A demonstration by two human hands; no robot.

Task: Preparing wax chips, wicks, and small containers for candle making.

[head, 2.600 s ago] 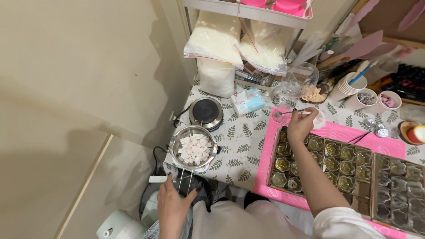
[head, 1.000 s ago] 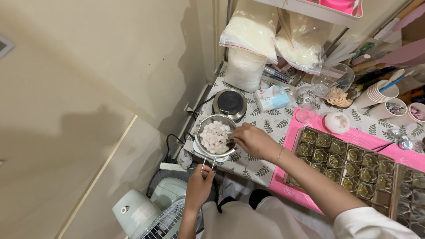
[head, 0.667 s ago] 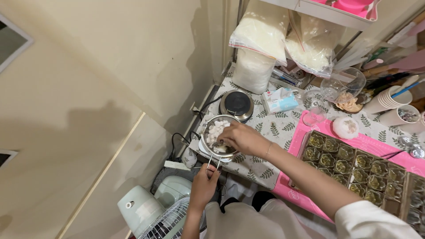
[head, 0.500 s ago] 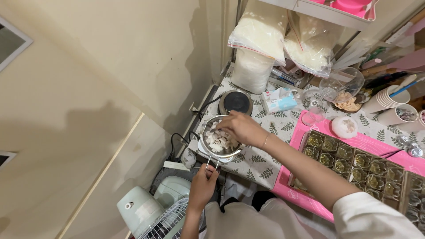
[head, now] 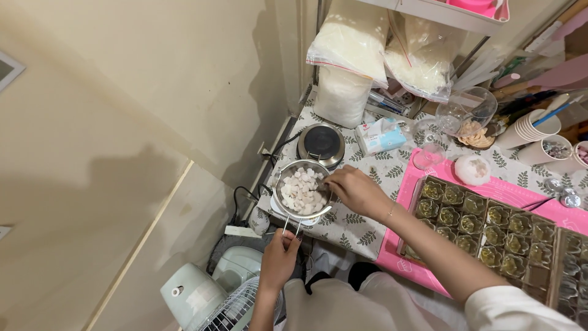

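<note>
At frame centre, the left hand (head: 278, 260) grips the metal pot (head: 302, 191) by its handle; the right hand (head: 355, 191) pinches something unclear at its rim.

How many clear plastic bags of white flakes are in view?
3: two lie on the shelf, left bag and right bag; third bag stands below on the table. Others may be hidden.

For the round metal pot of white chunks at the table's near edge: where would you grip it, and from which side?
Grip the round metal pot by its thin wire handle, coming from the near edge of the table. The handle sticks out past that edge towards the person, where the left hand holds it; the right hand is at the rim.
</note>
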